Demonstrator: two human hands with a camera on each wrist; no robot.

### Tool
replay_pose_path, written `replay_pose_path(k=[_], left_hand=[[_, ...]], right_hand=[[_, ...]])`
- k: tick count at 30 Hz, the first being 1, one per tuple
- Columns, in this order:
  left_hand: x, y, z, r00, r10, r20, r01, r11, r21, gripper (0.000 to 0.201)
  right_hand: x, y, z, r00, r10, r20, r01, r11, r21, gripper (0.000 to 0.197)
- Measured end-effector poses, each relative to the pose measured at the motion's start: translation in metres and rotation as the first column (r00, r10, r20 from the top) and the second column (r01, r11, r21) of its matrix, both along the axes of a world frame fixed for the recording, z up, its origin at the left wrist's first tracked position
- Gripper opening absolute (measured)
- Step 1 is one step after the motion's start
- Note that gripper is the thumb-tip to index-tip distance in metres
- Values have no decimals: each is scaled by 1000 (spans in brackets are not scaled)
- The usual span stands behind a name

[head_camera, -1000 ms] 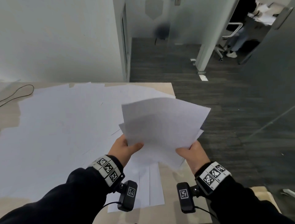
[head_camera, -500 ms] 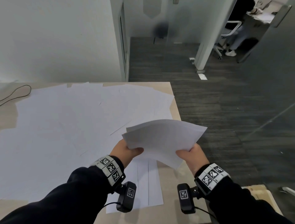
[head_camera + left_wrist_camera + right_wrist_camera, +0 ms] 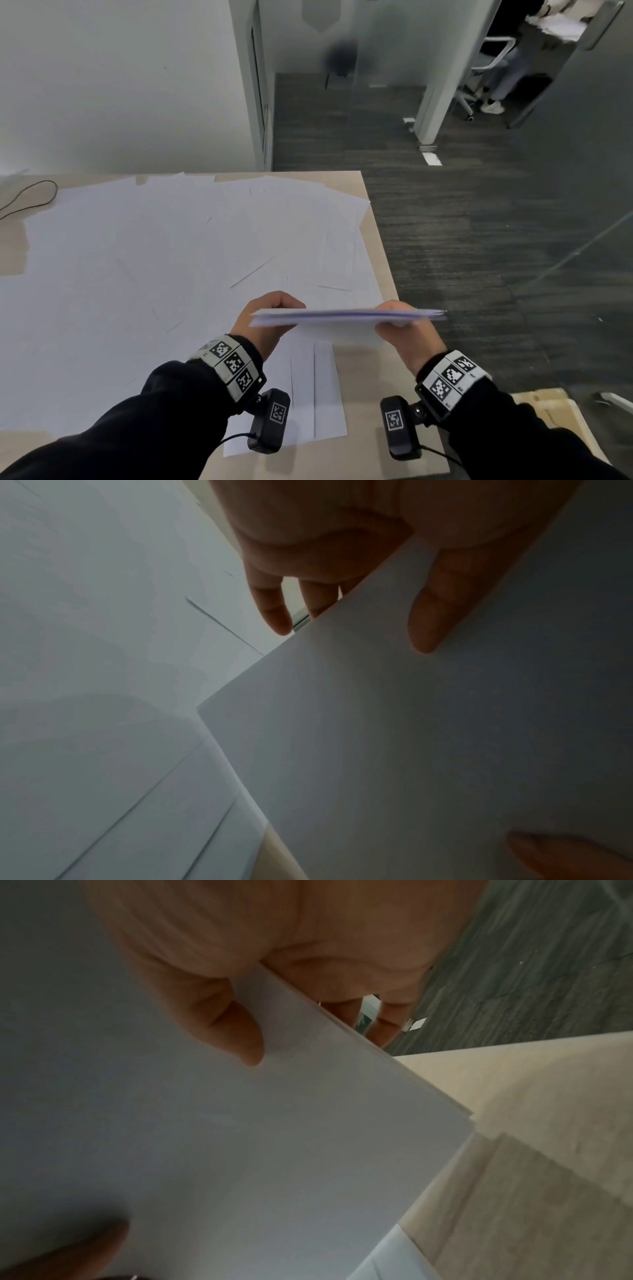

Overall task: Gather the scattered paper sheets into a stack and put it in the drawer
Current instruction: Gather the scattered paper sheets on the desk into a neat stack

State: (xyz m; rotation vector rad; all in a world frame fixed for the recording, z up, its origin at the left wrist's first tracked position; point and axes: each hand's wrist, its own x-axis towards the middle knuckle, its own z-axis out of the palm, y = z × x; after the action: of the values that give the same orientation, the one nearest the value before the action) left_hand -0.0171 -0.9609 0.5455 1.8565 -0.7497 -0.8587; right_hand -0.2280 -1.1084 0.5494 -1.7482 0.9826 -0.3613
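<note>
Office room, pale wall [image 3: 120,85] far left, dark carpet [image 3: 462,240] to the right, light wood table [image 3: 380,246] filling the near left.

Small stack of paper [image 3: 346,317] held above the table's near right part, roughly level, seen almost edge-on from the head view. Edges not fully squared; sheet ends fan slightly at the right. From the left wrist view the stack's underside [image 3: 428,750] fills the right of the frame; from the right wrist view [image 3: 222,1137] it fills the left.

Left hand [image 3: 267,325] grips the stack's left end, thumb below [image 3: 431,610], fingers curled over the top. Right hand [image 3: 404,332] grips the right end the same way, thumb pressed to the underside [image 3: 236,1037], fingers wrapped over the far edge. Both wrists wear marker bands, each with a small black camera hanging beneath.

Scattered sheets [image 3: 164,274] cover most of the tabletop below and to the left, overlapping at loose angles. Two or three lie side by side at the near edge [image 3: 318,394], right under the held stack.

Black cable [image 3: 30,198] loops at the table's far left corner. Light wooden surface [image 3: 548,411] shows near right, beside the right forearm; cannot tell whether it is the drawer. Far right, past a white post [image 3: 442,85], office chair [image 3: 489,61] and a seated person's legs.
</note>
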Motion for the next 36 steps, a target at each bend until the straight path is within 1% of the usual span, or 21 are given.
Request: replay_pose_path(k=[2,4,5,6,11,14,16,19,20,21,22,23,25,27,29,30,32,34,36], left_hand=[[0,2,1,1000,-11,6,11,1000,-2,13],[-2,3,0,997,6,-80,-8,1000,-23,24],[-4,4,-1,993,12,-116,-14,1000,-22,28],[-6,4,-4,992,14,-123,-15,1000,-13,28],[-12,2,-4,990,25,-140,-25,1000,5,19],[-14,0,-6,997,26,-70,-20,996,82,9],[-15,-2,-5,999,14,-43,-11,997,79,12],[-16,-1,-8,991,1,-134,5,999,41,11],[-16,0,-12,991,-12,-132,19,998,53,8],[-15,0,-16,995,-35,-93,43,996,84,8],[-14,2,-21,997,-68,-29,72,989,128,12],[-13,5,-27,992,-112,49,101,976,194,20],[-11,15,-39,961,-212,175,134,917,376,42],[-8,31,-53,908,-327,261,133,817,561,67],[-5,48,-67,847,-427,316,93,705,703,83],[-4,55,-73,832,-448,326,67,666,743,90],[-2,69,-80,823,-462,330,35,621,783,99],[-2,79,-87,818,-477,320,32,594,803,104],[-3,85,-90,803,-502,321,41,585,810,105]], right_hand=[[-5,1,1,989,-80,122,65,990,126,28],[-8,3,0,977,-132,170,93,971,219,36],[-8,5,-2,982,-123,146,89,971,221,37],[-7,6,-3,986,-110,124,82,974,213,38],[-6,4,-5,991,-104,86,84,976,203,35],[-7,4,-13,996,-87,20,83,985,150,23],[-9,2,-13,990,-136,44,129,982,139,16],[-13,0,-9,976,-199,94,176,963,204,17],[-16,-2,-9,972,-222,81,201,956,215,17],[-19,-4,-11,966,-252,53,236,949,211,16],[-24,-6,-14,960,-281,13,273,944,187,15],[-30,-9,-18,950,-311,-28,312,937,157,14],[-47,-17,-28,917,-383,-114,393,916,82,14],[-66,-23,-35,872,-445,-207,455,890,4,17],[-84,-27,-42,822,-486,-297,492,868,-61,22],[-91,-28,-44,797,-500,-338,502,860,-89,25],[-102,-29,-49,760,-511,-401,511,852,-118,28],[-108,-29,-52,750,-495,-438,503,857,-108,29],[-108,-24,-57,753,-457,-474,478,874,-84,27]])
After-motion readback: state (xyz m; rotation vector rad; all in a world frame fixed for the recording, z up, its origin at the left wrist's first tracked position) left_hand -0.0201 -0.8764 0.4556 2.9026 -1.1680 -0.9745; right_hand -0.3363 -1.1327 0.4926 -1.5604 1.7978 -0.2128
